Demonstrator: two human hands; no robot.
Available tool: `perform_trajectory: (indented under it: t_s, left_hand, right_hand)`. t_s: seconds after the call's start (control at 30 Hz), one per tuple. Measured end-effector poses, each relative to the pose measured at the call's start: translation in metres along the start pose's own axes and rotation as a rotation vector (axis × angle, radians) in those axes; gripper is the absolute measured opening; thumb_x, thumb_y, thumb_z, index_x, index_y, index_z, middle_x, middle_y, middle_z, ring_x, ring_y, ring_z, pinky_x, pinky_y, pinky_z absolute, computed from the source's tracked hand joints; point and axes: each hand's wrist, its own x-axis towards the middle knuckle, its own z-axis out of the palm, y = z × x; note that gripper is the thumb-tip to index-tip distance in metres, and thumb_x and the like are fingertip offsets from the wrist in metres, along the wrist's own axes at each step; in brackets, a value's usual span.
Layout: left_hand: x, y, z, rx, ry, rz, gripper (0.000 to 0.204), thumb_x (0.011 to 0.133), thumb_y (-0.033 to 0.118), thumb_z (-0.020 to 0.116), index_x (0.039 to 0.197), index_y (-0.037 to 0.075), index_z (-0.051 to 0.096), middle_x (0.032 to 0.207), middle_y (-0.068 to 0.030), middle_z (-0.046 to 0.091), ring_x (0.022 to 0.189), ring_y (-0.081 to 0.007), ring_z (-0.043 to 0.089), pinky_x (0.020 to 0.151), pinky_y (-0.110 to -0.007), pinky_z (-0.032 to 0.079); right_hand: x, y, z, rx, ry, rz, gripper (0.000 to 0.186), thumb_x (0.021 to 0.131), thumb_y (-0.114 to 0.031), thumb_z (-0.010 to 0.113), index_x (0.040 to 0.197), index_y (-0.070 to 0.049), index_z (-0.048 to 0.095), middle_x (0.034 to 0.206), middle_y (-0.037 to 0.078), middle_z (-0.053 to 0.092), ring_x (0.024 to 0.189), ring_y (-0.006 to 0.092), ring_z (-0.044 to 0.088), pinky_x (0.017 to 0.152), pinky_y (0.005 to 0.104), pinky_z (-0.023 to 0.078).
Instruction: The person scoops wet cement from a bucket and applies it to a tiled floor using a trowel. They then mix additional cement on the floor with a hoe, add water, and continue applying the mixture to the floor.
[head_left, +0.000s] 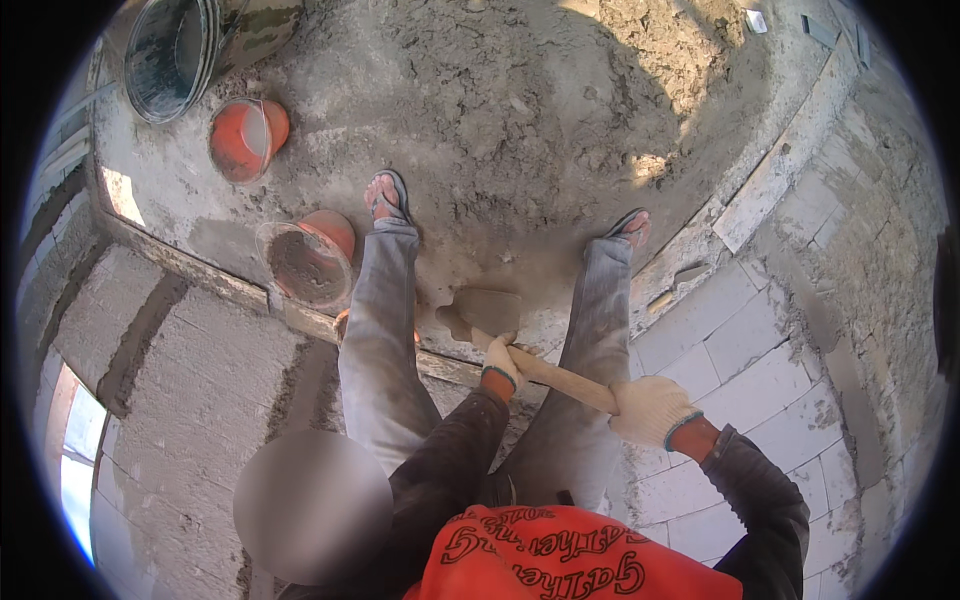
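Note:
I hold a hoe with a pale wooden handle (565,384) slanting across between my legs. My left hand (503,362), in a cream knit glove, is closed around the handle near its head. Farther back, at the handle's right end, my right hand (654,411) grips it in a matching glove. The broad, mortar-coated blade (492,308) is low over the wet grey ground between my feet. Ahead of it spreads a rough bed of wet mortar (540,130); how thick it is, I cannot tell.
Left of my legs stand an orange bucket with grey residue (335,236) and another orange bucket (226,146). A dark drum (165,95) is at the far left. A trowel (660,302) lies on the edge at right, beside pale block walling (735,340). Boards (775,185) border the mortar.

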Motion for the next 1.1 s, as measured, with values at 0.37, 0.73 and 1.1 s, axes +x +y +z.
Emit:
perform_trajectory:
  t_s: [0.37, 0.73, 1.1]
  left_hand:
    - [-0.028, 0.055, 0.139, -0.111, -0.182, 0.001, 0.019, 0.101, 0.015, 0.065, 0.103, 0.003, 0.050, 0.079, -0.0116, 0.059, 0.067, -0.0289, 0.066, 0.068, -0.041, 0.063]
    - [-0.187, 0.000, 0.224, -0.188, -0.493, -0.070, 0.024, 0.103, 0.017, 0.066, 0.100, 0.001, 0.048, 0.087, -0.0128, 0.056, 0.071, -0.0290, 0.067, 0.063, -0.035, 0.065]
    - [-0.251, -0.088, 0.195, -0.134, -0.626, 0.129, 0.023, 0.103, 0.020, 0.070, 0.113, 0.005, 0.056, 0.101, -0.0103, 0.060, 0.083, -0.0271, 0.065, 0.079, -0.050, 0.065]
  right_hand:
    - [-0.024, -0.015, -0.100, -0.112, 0.233, 0.095, 0.030, 0.090, -0.020, 0.070, 0.114, -0.002, 0.069, 0.091, 0.023, 0.078, 0.092, 0.0459, 0.078, 0.084, 0.0570, 0.062]
    - [-0.197, -0.027, -0.138, -0.211, 0.525, 0.216, 0.031, 0.084, -0.017, 0.080, 0.111, -0.004, 0.070, 0.083, 0.020, 0.076, 0.079, 0.0416, 0.078, 0.071, 0.0488, 0.064]
    - [-0.250, 0.066, -0.094, 0.072, 0.477, 0.329, 0.039, 0.068, -0.014, 0.084, 0.104, 0.000, 0.080, 0.082, 0.018, 0.077, 0.069, 0.0300, 0.077, 0.066, 0.0400, 0.061]
